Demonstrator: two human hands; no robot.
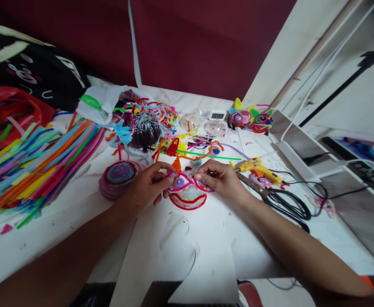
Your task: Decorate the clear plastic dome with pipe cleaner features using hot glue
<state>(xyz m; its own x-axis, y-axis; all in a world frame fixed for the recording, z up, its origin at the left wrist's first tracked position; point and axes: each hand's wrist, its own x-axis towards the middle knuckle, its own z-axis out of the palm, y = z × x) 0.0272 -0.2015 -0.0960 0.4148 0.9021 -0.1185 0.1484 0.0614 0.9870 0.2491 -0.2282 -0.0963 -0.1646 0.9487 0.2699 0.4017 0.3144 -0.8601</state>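
A clear craft face (187, 195) lies on white paper at the middle, with a red pipe-cleaner mouth (188, 207) along its lower edge. Above the mouth are two pink-outlined eye shapes with purple centres, the left eye (179, 183) in plainer sight. My left hand (153, 183) pinches the outer edge of that left eye. With thumb and forefinger pressed together, my right hand (217, 175) grips the pink pipe cleaner (194, 179) near the face's middle and partly covers the right eye. An orange pipe-cleaner piece (177, 163) lies just beyond the face.
Scissors (279, 198) and a yellow glue gun (259, 168) with a black cable lie to the right. Bundled pipe cleaners (42, 162) spread across the left, beside a coiled round piece (119, 177). Farther back are a small digital clock (218, 115) and decorated masks (250, 117).
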